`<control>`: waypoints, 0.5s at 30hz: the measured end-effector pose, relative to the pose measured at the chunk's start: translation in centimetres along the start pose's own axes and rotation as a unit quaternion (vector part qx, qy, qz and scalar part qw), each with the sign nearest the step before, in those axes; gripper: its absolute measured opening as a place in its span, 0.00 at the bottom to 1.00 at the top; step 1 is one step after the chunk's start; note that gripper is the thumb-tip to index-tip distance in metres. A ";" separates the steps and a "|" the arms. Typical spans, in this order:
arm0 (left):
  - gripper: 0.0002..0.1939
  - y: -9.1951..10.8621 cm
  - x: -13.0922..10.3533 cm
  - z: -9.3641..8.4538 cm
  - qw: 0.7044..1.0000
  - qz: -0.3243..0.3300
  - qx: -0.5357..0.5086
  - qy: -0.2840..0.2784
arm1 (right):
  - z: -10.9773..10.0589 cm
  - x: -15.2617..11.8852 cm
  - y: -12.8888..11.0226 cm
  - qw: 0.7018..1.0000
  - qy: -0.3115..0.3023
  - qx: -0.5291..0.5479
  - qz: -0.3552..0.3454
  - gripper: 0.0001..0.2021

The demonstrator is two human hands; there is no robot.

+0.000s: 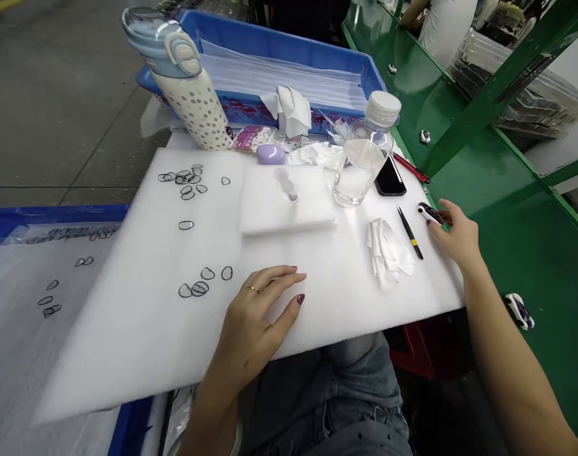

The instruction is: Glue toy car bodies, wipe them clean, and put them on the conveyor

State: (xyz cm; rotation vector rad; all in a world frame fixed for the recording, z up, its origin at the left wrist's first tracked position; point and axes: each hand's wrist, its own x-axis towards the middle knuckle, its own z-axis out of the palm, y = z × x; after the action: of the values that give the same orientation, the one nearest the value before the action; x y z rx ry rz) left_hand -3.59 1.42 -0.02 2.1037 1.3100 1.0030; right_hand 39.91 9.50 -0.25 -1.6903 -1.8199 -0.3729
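My left hand [260, 310] is over the front of the white foam sheet [141, 329], fingers stretched out and apart, holding nothing. Several thin black rings [199, 289] lie on the foam to its left, with a further cluster [187, 177] higher up. At the foam's right edge, my right hand [460, 237] has its thumb and fingers around a small white-and-black toy car [429, 213]. Black tweezers [410, 233] with a yellow band lie just left of that hand, beside a crumpled white tissue [388, 253]. A smaller foam block [289, 215] sits mid-sheet.
A clear bottle [360, 164], a phone [390, 177], red pens [411, 166] and a dotted tumbler [194, 104] stand or lie toward the back. Behind them is a blue tray [289, 38]. More toy cars [520, 311] sit along the green bench [507, 209]; another person [445, 28] is beyond.
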 end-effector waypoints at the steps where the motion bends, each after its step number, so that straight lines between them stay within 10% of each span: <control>1: 0.11 -0.1 0.0 0.0 1.000 0.001 -0.001 -0.002 | 0.2 0.5 -0.8 1.000 0.005 -0.008 0.000 0.19; 6: 0.16 -0.3 -0.1 0.3 0.999 0.006 0.031 0.007 | -1.4 -0.8 -11.4 0.999 -0.021 0.030 -0.039 0.24; 10: 0.24 -0.2 0.0 0.2 0.998 -0.014 0.054 0.006 | -0.6 -2.2 -21.2 0.912 -0.279 0.186 -0.238 0.20; 15: 0.19 1.0 -1.6 -0.1 0.992 0.041 0.101 0.066 | -0.6 -1.2 -23.5 0.891 -0.281 0.281 -0.220 0.09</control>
State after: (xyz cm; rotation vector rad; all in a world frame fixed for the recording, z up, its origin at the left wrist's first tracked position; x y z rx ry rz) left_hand -3.52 -0.44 0.21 2.2926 1.4538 1.1023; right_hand 17.26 4.83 4.21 -1.0205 -2.4226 0.4948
